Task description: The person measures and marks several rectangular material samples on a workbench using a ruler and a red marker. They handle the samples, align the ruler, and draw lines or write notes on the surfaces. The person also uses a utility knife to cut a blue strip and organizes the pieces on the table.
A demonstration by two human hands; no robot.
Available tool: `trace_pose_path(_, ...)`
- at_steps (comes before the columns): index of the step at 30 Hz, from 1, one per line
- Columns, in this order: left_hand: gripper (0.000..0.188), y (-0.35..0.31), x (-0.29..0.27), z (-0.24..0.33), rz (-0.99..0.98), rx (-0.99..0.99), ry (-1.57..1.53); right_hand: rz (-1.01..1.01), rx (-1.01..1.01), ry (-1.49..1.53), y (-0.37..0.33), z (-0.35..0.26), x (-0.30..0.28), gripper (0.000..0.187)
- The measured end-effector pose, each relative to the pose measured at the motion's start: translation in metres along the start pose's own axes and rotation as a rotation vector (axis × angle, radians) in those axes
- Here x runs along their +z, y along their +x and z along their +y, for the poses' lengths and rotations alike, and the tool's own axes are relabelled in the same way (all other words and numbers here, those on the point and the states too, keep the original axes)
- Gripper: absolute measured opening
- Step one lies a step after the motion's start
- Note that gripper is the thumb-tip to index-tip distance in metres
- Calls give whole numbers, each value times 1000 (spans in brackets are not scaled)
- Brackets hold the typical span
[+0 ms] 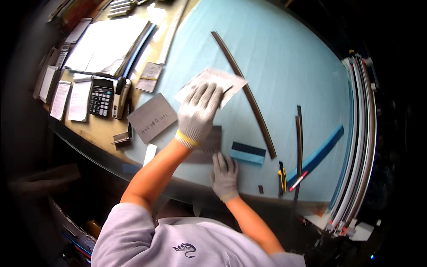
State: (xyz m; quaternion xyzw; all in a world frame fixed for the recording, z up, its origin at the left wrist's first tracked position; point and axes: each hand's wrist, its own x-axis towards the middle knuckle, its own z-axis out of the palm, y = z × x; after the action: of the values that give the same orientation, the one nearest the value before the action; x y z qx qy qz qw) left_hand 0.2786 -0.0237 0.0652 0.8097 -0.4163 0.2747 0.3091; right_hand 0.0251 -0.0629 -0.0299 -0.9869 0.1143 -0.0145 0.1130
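My left hand (198,113), in a white knit glove with a yellow cuff, reaches forward over a blue-covered table. Its fingers are stretched out over a pale sheet (233,84), which looks like paper or thin cloth and lies askew. Nearer to me, my right hand (225,175), gloved in grey, has its fingers apart at the near edge of a grey-brown board (209,153). My left forearm hides part of that board. Beside my left wrist lies another grey-brown board (152,118) with handwriting on it. No grip shows in either hand.
A long dark strip (249,93) crosses the blue surface (289,66). To the right lie a blue strip (320,151), a yellow-and-black utility knife (282,179) and a red-and-white pen (298,181). Long profiles (362,133) line the right edge. A calculator (101,97) and papers (106,44) occupy the left.
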Motion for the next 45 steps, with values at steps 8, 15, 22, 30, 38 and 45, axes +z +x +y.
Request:
trace_pose_path(8, 67, -120, -72, 64, -460, -148, 25, 254, -27, -97, 64, 9, 30, 64)
trace_pose_path(15, 67, -186, -103, 97, -645, -187, -127, 360, 256, -36, -7, 61, 9, 63)
trace_pose_path(22, 67, -179, -79, 135, -618, -138, -84, 194, 135, -14, -91, 49, 6, 63)
trace_pose_path(30, 80, -170, -22, 172, -639, -179, -410, 68, 14, 8, -161, 34, 6, 73)
trace_pose_path(38, 29, -218, -85, 119, -816, -109, -515, 296, -241, 82, -198, 30, 9, 31)
trace_pose_path(45, 46, -204, -82, 118, -1143, -927, -1052, 462, -274, -17, -150, 3, -50, 35)
